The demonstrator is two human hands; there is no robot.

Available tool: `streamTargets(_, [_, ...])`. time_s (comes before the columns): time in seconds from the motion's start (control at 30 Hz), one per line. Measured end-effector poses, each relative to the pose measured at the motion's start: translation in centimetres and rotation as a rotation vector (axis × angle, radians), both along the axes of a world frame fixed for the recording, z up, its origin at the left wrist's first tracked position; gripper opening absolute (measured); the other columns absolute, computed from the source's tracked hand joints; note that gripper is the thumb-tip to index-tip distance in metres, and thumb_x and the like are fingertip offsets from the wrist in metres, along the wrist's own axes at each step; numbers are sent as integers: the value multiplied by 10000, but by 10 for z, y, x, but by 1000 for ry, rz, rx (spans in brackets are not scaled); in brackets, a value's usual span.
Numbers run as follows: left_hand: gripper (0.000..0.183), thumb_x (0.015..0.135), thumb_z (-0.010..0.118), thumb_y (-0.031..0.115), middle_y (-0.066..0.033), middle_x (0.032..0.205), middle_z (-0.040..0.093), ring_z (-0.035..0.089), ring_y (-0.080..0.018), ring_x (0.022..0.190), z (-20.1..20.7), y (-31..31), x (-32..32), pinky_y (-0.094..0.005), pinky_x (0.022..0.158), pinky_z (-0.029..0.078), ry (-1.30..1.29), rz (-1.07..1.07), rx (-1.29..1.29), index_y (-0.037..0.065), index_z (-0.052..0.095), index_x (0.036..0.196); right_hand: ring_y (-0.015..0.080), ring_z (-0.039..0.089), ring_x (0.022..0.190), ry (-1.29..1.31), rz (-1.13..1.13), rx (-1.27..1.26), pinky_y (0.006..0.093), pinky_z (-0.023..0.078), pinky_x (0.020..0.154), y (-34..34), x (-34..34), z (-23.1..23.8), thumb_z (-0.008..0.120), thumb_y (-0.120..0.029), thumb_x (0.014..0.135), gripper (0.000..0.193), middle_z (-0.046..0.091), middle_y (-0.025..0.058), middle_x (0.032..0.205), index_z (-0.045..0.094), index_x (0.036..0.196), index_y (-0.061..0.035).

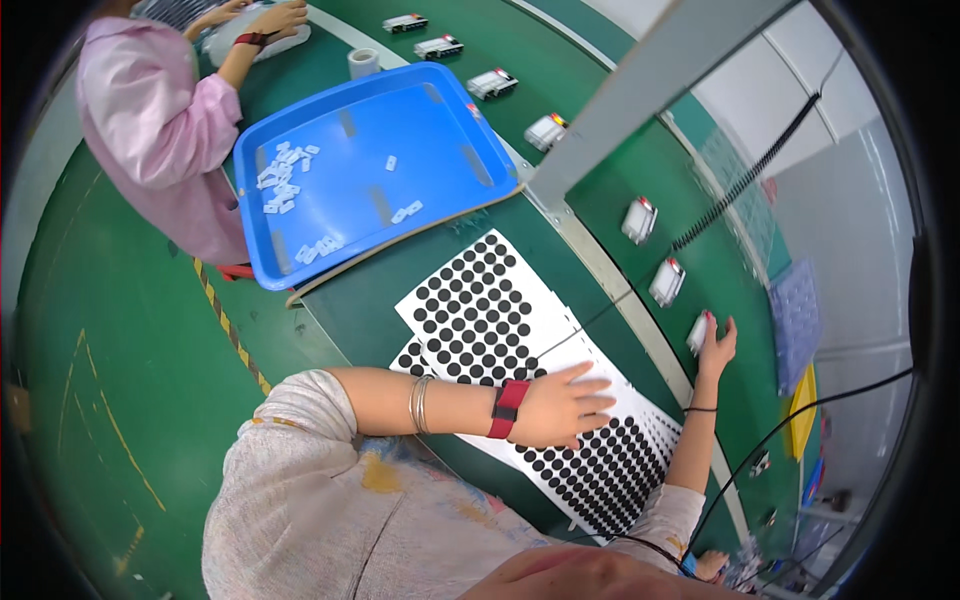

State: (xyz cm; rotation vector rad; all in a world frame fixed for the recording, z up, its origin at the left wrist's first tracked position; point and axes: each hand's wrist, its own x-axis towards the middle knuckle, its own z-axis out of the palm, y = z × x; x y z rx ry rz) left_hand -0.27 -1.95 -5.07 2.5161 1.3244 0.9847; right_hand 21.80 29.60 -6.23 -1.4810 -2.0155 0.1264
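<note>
My left hand [562, 408] lies flat with fingers spread on white sheets [560, 345] printed with rows of black round dots. Larger dots cover the far sheet, and smaller ones the near sheet. A red strap and silver bangles circle my left wrist and forearm. On the green belt to the right, my right hand [717, 352] is at a small white boxy device [697, 336]. Its thumb side appears to touch the device, and its fingers are apart. Whether it bears any of the device's weight cannot be seen.
More white devices [640, 220] stand spaced along the green belt [600, 180]. A blue tray [345, 115] holds small pale pieces. Beyond it sits a tape roll [364, 63]. A pink-sleeved co-worker [165, 120] works at upper left. A metal post [650, 100] and coiled black cable [745, 180] cross the right side.
</note>
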Motion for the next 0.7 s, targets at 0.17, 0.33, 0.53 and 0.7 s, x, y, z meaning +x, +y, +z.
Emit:
streamTargets(0.17, [373,712,613,276,-36,1121,527,432,-210,1111,-4,-1,-2,-387,967,331,-87,-43,58,99,571,1038,399,155,1287,-171,212,248,489,112,1041,-78,-55,29,577,-229,812,623,187,211,1405,295,1330,-27])
streamTargets(0.33, [292,701,569,215,-40,1036,557,501,-208,974,3,-3,-1,-340,873,390,-94,-63,87,111,596,972,395,215,1275,-184,761,0,476,157,1038,-218,-96,93,603,-250,769,648,242,224,1378,326,1324,-61])
streamTargets(0.53, [295,690,618,189,-100,1056,568,481,-310,1061,-2,-5,-1,-428,915,376,-459,-151,-156,88,600,967,315,482,1099,-183,1315,-139,460,325,970,-248,-99,74,597,-397,753,507,520,139,1188,562,1125,-54])
streamTargets(0.7, [367,734,660,288,-118,1100,560,504,-287,1053,15,-10,-8,-381,885,422,-476,-167,-611,82,600,1031,254,493,1093,-59,1302,-254,408,362,948,-229,-96,66,637,-351,720,460,549,82,1163,595,1075,-61])
